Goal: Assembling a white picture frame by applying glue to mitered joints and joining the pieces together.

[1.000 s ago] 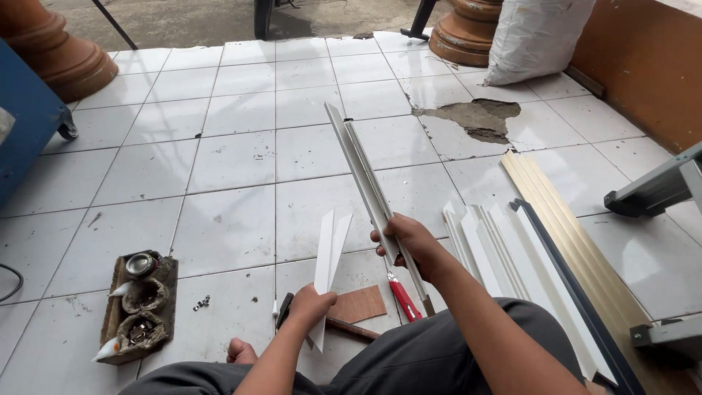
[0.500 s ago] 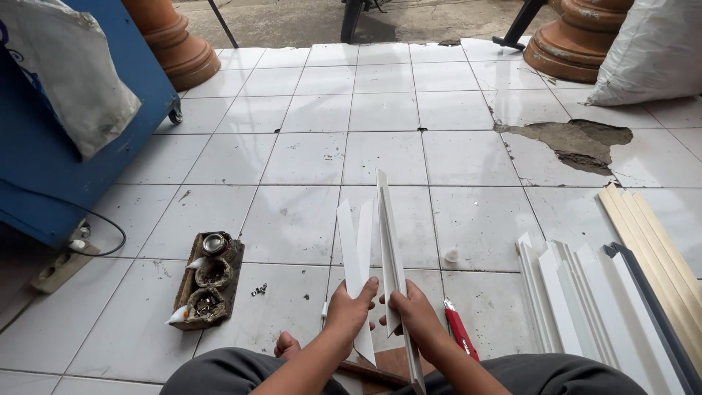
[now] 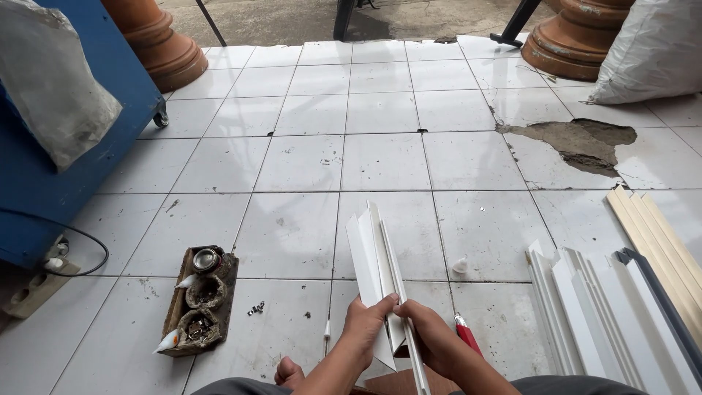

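Left hand point(image 3: 363, 327) wrapped around the lower part of a white plastic strip point(image 3: 368, 274), fingers curled over its flat face, thumb side toward the middle. Right hand point(image 3: 430, 341) pinched on a thin white profile strip point(image 3: 398, 292) running alongside the first, fingertips point(image 3: 404, 310) meeting those of the left hand. Both strips held together low in the picture, rising away from the hands at a slight lean and ending over the white floor tiles point(image 3: 380, 161) ahead, upper ends cut at a slant. Lower end of the thin strip passing down between the two hands and out of view at the bottom edge.

Just beside the right hand, partly hidden under it, a red-handled tool point(image 3: 466, 338) lying on the tile. Toes of a bare foot point(image 3: 290, 373) showing below the left forearm. Near the left hand, a few small screws point(image 3: 256, 309) scattered on the floor. Further left, a wooden block point(image 3: 199, 301) bearing three round metal fittings. Off to the right, well apart from the hands, a bundle of white trim lengths point(image 3: 585, 314) laid side by side, with cream-coloured slats point(image 3: 654, 234) and a dark strip point(image 3: 662, 300) next to them. Beyond, a patch of broken tile point(image 3: 578, 143), a white sack point(image 3: 651, 51), terracotta pots point(image 3: 157, 44) and a blue cabinet point(image 3: 44, 183) with a cable and socket strip point(image 3: 33, 289) at its foot
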